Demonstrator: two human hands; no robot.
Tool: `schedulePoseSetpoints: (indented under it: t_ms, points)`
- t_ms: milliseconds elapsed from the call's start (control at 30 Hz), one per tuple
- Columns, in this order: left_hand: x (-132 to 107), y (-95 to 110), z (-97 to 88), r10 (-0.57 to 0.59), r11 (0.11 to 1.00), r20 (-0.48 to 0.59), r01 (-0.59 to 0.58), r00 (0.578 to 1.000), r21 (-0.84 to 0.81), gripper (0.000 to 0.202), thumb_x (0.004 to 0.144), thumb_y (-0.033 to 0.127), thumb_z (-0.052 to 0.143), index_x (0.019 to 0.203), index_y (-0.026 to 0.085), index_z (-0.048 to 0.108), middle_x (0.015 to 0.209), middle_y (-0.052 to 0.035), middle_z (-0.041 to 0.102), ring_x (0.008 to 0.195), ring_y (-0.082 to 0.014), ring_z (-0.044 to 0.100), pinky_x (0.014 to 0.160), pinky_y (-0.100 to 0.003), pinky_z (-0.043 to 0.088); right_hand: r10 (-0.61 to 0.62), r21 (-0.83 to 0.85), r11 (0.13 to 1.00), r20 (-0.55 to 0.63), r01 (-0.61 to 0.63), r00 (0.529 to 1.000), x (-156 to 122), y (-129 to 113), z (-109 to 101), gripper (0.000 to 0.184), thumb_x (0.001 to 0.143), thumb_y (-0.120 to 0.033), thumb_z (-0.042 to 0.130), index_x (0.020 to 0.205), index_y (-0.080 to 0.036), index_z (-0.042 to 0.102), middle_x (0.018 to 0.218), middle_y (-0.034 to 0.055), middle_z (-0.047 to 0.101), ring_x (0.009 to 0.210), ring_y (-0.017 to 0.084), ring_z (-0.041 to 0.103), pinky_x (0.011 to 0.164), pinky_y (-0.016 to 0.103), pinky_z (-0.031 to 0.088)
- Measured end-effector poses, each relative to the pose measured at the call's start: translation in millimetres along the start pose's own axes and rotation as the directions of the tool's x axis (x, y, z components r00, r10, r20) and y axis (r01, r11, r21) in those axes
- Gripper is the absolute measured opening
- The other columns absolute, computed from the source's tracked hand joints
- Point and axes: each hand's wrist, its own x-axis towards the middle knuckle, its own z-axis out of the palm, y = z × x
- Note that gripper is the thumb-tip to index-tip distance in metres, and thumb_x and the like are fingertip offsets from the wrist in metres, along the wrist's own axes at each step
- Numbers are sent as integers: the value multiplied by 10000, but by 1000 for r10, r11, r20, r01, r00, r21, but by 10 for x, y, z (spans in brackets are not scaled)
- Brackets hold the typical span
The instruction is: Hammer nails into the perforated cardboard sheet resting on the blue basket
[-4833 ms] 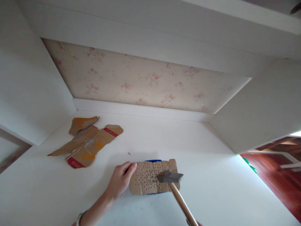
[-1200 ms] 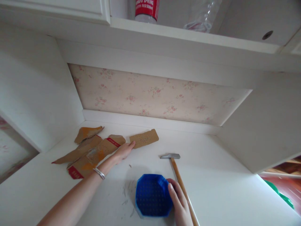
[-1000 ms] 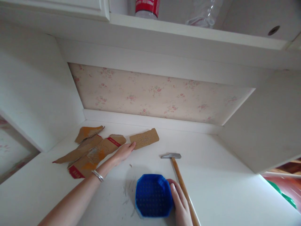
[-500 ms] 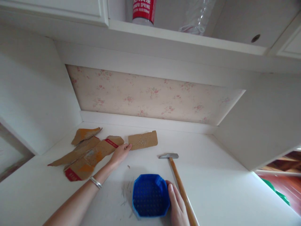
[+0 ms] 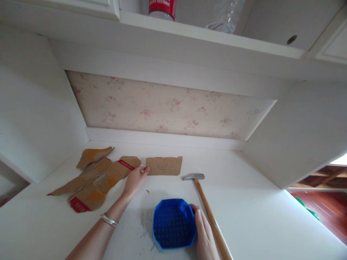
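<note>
My left hand (image 5: pixel 136 180), with a silver bangle at the wrist, pinches the left edge of a small rectangular piece of cardboard (image 5: pixel 162 167) dotted with small holes. Beside that hand on the left lie several torn brown cardboard scraps (image 5: pixel 93 177) with red and orange patches. My right hand (image 5: pixel 205 233) is closed on the right side of a blue plastic basket (image 5: pixel 175 224) with a perforated bottom. Right of the basket a hammer (image 5: pixel 207 206) lies on the white surface, its metal head away from me and its wooden handle running past my right hand.
The white tabletop (image 5: pixel 260 213) carries dark scuff marks left of the basket. A white panel (image 5: pixel 306 130) stands on each side. Overhead, a shelf (image 5: pixel 211 41) holds a red-labelled bottle (image 5: pixel 162 8) and a clear plastic bottle (image 5: pixel 223 18).
The small cardboard piece has turned slightly and lies flatter and squarer, with my left hand still at its edge. My right hand and the basket keep nearly the same place. The view has shifted a little.
</note>
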Motion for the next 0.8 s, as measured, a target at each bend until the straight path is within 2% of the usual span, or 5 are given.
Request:
schedulePoseSetpoints:
  t_ms: [333,467,533,667,800]
  points:
    - [-35,10,13,52,998,-46,-53,998,-20,376,913,487,436,766,193,620,695,-47,659,693,-225,629,629,-285,360,-79,4,997,-2,79,997,-5,-115,80,539,823,-700,533,1070,-256,715,1194,47,702,1219,291,546,1022,313,402]
    - [-47,17,27,86,994,-72,-90,994,-61,383,925,465,407,672,210,542,628,-22,607,633,-205,597,600,-279,338,45,100,994,23,-47,999,112,-195,115,543,850,-712,468,1010,-253,711,895,25,710,874,237,634,740,301,492]
    - [-42,9,32,95,991,-76,-101,993,-83,366,916,457,424,666,213,535,611,-13,594,618,-202,591,592,-276,334,75,169,983,13,-76,997,196,-220,148,525,826,-710,509,957,-245,716,767,7,661,711,203,599,605,279,466]
    - [-20,-21,51,95,987,-84,-105,992,-122,366,902,472,438,663,214,539,599,-9,581,610,-203,580,584,-276,325,24,255,967,-11,-20,1000,444,-272,246,409,793,-626,617,873,-235,708,711,-17,595,661,165,555,561,247,434]
    - [-9,-19,57,93,981,-89,-106,992,-163,374,890,484,439,664,208,554,633,-22,611,646,-211,595,608,-279,348,-12,266,964,63,-5,998,807,-348,417,298,844,-505,631,817,-208,647,567,-92,432,431,76,378,397,204,276]
